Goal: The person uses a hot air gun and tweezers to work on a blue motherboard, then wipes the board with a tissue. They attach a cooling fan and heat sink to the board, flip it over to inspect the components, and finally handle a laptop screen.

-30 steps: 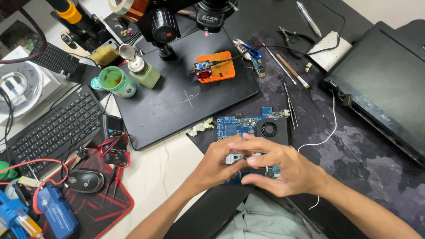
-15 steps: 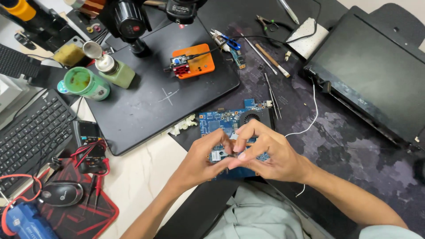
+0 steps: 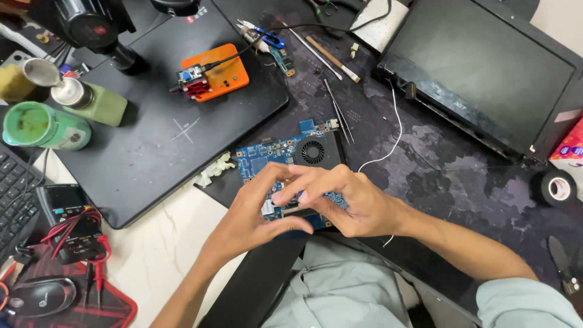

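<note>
Matt blue circuit board (image 3: 273, 157); glossy tape roll (image 3: 557, 187)

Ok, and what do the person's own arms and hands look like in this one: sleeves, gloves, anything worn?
Both hands are bare: left hand, right hand. No gloves, rings, watch or bands show. The forearms are bare too. A pale grey-green sleeve shows at the right arm's upper end; it matches the shirt. No left sleeve is in view.

Up top, an orange holder block (image 3: 214, 73) on a black mat (image 3: 146, 152); far left, a green bottle (image 3: 42, 126); at right, a dark laptop screen (image 3: 486, 73), black tape roll (image 3: 557, 187), white wire (image 3: 388, 140).
</note>
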